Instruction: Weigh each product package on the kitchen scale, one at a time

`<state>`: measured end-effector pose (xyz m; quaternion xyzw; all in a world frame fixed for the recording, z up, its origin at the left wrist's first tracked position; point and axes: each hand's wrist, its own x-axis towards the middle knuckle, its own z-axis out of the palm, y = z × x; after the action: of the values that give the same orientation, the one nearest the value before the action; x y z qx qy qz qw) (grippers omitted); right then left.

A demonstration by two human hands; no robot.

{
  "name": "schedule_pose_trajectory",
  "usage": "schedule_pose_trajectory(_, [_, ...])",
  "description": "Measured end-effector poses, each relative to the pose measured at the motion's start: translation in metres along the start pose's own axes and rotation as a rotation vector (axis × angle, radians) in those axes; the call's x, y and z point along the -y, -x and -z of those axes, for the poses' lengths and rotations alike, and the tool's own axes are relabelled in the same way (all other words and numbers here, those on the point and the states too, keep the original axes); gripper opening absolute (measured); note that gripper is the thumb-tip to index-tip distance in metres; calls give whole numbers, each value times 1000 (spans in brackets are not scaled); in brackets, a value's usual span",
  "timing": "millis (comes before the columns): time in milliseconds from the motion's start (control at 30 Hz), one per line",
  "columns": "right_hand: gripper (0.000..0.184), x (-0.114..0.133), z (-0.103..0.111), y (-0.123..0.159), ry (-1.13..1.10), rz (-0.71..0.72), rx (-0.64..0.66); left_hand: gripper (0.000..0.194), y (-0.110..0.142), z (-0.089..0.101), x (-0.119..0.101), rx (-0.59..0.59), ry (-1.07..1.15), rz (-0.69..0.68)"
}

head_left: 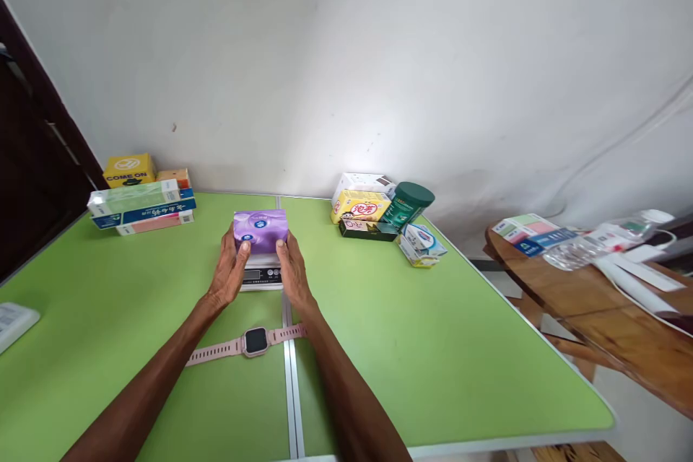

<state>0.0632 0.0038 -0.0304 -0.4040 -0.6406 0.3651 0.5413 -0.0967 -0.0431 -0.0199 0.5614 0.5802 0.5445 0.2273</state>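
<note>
A purple tissue pack (260, 232) is at the middle left of the table, held from both sides. My left hand (228, 271) presses its left side, thumb on the front. On its right side is my right hand (294, 267), its thumb also on the front. Directly beneath the pack is a kitchen scale (262, 276) with a small display and buttons; whether the pack's weight rests on it I cannot tell. Nearer to me, a pink smartwatch (255, 341) lies stretched out between my forearms, its strap partly hidden by them.
The green table (433, 361) has stacked boxes (141, 203) at the back left. At the back right stand a yellow box (362, 206), a black box (368, 229), a green canister (407, 203) and a white-blue box (422, 244). A wooden table (574, 303) holds a plastic bottle (606, 238).
</note>
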Motion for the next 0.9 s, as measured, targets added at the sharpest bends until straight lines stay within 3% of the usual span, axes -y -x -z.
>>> schedule_pose_trajectory(100, [66, 15, 14, 0, -83, -10, 36, 93, 1, -6, -17, 6, -10, -7])
schedule_pose_trajectory(200, [65, 21, 42, -2, -61, -30, -50, 93, -1, -27, -33, 86, 30, -59])
schedule_pose_trajectory(300, [76, 13, 82, -10, -17, -69, -170, 96, -12, -67, -48, 209, 108, -87])
schedule_pose_trajectory(433, [91, -15, 145, -34, 90, -103, -310, 107, -36, -133, -65, 383, 171, -51])
schedule_pose_trajectory(633, [106, -59, 224, -74, 246, -203, -460, 119, -76, -215, -80, 639, 71, -26])
schedule_pose_trajectory(767, [109, -78, 245, -93, 299, -198, -450, 121, -98, -247, -76, 665, 38, -43])
schedule_pose_trajectory(900, [109, -93, 244, -103, 298, -201, -423, 120, -109, -261, -63, 662, 0, -16])
